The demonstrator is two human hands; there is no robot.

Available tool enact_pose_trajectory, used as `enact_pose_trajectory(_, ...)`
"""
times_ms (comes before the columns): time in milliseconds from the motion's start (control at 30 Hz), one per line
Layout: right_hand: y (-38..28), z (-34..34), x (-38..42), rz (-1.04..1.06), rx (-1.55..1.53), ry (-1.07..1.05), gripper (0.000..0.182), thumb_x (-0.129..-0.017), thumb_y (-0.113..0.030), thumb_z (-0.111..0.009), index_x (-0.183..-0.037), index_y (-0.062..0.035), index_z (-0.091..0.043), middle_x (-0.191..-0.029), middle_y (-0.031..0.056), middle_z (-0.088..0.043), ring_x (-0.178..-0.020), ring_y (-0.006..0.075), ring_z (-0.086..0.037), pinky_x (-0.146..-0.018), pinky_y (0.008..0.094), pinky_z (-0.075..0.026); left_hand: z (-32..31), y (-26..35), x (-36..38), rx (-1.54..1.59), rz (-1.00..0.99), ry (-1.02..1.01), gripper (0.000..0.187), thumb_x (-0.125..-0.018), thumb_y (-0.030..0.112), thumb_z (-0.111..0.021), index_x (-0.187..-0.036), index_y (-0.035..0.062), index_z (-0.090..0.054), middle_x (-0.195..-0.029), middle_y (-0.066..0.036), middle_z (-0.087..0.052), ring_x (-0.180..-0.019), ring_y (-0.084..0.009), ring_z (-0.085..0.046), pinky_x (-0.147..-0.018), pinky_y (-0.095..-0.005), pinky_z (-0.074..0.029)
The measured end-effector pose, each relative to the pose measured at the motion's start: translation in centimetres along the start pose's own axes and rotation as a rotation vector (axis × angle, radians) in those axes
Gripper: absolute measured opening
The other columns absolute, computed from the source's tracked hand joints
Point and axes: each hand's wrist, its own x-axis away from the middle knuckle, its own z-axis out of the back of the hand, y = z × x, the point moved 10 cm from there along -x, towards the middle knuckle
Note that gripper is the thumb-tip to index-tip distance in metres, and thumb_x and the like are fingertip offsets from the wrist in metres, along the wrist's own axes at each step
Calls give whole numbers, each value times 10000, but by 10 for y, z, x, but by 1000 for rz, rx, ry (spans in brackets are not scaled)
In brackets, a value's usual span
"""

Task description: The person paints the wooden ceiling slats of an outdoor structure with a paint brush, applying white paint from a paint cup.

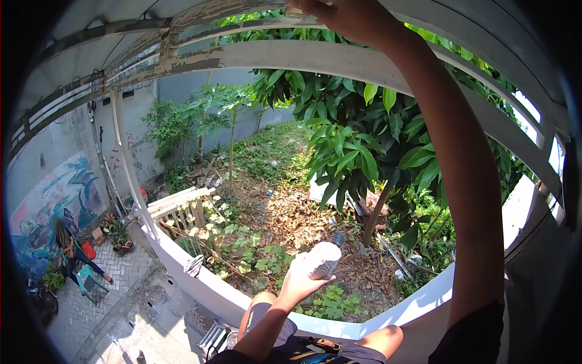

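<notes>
My left hand (296, 284) is closed around a white, rounded container (322, 257), held tilted above my lap. My right arm reaches high overhead, and my right hand (351, 21) is at the top edge of the view against the upper rails. Its fingers are bent over a small tan piece (294, 10), which I cannot make out. Just below that hand runs a wide, pale beam (291, 53) of the roof frame, its paint patchy and brown toward the left.
I am perched high by a white wall (227, 290). Leafy tree branches (357, 151) hang close below the beam. Dry leaves and plants cover the garden beyond. On the paving at lower left, a person (66, 249) is beside a green stool (91, 279). A ladder (213, 337) stands below me.
</notes>
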Motion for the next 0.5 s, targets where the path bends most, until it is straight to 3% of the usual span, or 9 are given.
enact_pose_trajectory(167,-9,-5,-18,-19,119,-44,169,-1016,-156,-650,-966,-2,-600,-876,158,-643,-780,262,-634,-716,385,-511,4,3,0,31,28,-4,842,-651,514,-951,-1253,31,-614,-1188,-197,-646,-1132,-367,-638,-992,-442,-523)
enact_pose_trajectory(233,7,-8,-19,-113,-172,83,139,-1006,-128,-646,-972,1,-606,-847,154,-635,-757,268,-622,-703,395,-503,3,1,-1,17,30,-13,840,-654,513,-949,-1259,32,-620,-1188,-195,-647,-1133,-366,-636,-993,-440,-521)
enact_pose_trajectory(267,11,-11,-19,-110,-174,81,139,-1006,-128,-646,-972,1,-606,-847,154,-635,-757,268,-622,-703,395,-503,2,0,-2,7,30,-21,837,-656,511,-948,-1264,32,-627,-1188,-193,-647,-1134,-364,-635,-994,-439,-519)
enact_pose_trajectory(333,8,-26,-22,-55,162,-53,145,-999,-133,-656,-972,1,-609,-825,145,-647,-742,269,-621,-694,404,-498,3,4,-1,22,32,-16,838,-661,516,-943,-1272,34,-630,-1188,-191,-646,-1140,-363,-632,-997,-436,-517)
enact_pose_trajectory(367,10,-25,-23,-52,161,-53,145,-999,-133,-656,-972,1,-609,-825,145,-647,-742,269,-621,-694,404,-498,5,6,-1,34,30,-14,839,-666,521,-938,-1280,37,-633,-1188,-190,-645,-1146,-362,-628,-1000,-433,-515)
enact_pose_trajectory(500,0,-27,-38,-114,-12,-36,182,-1004,-170,-652,-964,2,-607,-785,152,-638,-715,267,-607,-683,401,-493,11,11,0,30,-4,0,858,-673,536,-929,-1299,34,-626,-1189,-187,-642,-1161,-363,-619,-1006,-431,-513)
